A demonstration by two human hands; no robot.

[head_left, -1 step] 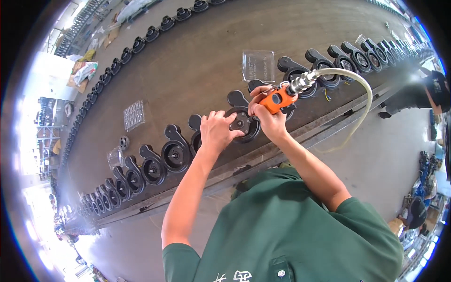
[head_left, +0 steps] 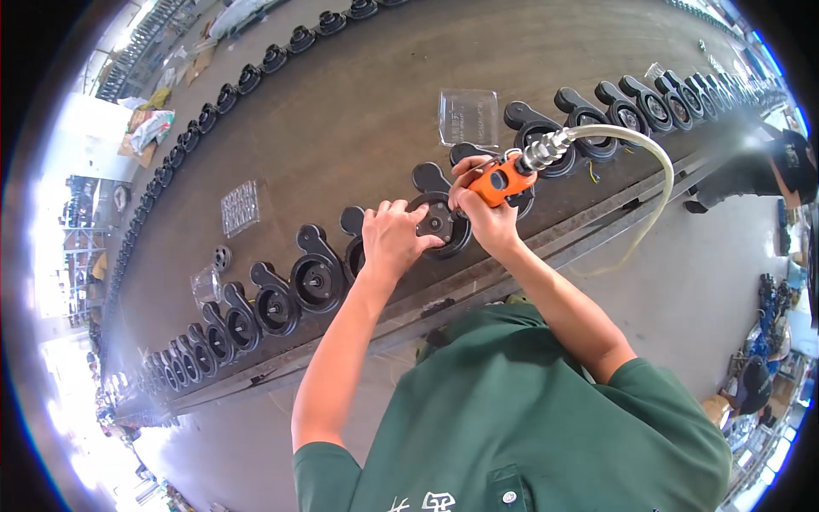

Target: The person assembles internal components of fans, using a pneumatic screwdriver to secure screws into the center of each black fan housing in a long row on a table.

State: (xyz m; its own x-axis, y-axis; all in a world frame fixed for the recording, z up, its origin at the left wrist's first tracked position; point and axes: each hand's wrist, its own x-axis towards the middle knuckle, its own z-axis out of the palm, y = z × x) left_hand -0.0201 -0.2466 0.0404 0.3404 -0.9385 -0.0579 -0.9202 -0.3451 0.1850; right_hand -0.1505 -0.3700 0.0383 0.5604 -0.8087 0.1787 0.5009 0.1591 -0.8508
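Note:
Near the table's front edge lies a black round housing (head_left: 457,242) with a stubby arm, and a dark round plate (head_left: 435,224) sits in it. My left hand (head_left: 391,237) has its thumb and forefinger on opposite sides of that plate, holding it. Wrapped in the fingers of my right hand (head_left: 490,220) is an orange air tool (head_left: 496,183). A metal coupling (head_left: 546,148) joins it to a clear hose (head_left: 657,154). The tool's working end is hidden by my fingers, close to the plate's right side; I cannot tell whether it touches.
Similar black housings (head_left: 317,282) line the table's (head_left: 341,136) front edge on both sides, and another row (head_left: 226,98) runs along the far side. Clear plastic trays (head_left: 468,118) and a small grey ring (head_left: 223,258) lie on the tabletop. Another person (head_left: 781,166) stands at the right.

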